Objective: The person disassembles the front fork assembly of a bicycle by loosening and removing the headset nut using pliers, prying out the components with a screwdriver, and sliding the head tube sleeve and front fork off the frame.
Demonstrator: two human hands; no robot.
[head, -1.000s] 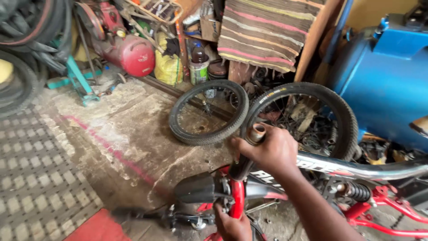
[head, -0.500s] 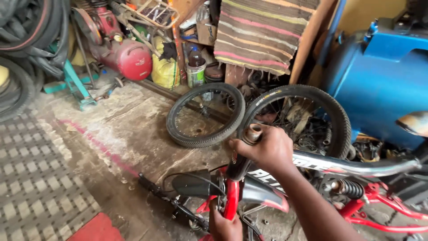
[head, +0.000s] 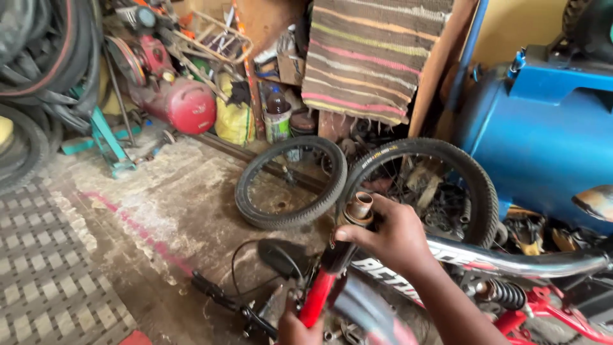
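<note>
right hand [head: 394, 237] curled around head tube [head: 355, 216]

Beyond your grip, the stained concrete floor [head: 159, 217] carries a small tyre [head: 290, 182] lying flat; a patterned mat [head: 45, 281] covers it far leftward, and a handlebar [head: 223, 303], probably loose, lies below.

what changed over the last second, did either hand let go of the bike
Neither let go. The right hand keeps gripping the head tube, and the left hand stays low on the red fork. The handlebar has slid left along the floor. The loose tyre lies unmoved.
</note>
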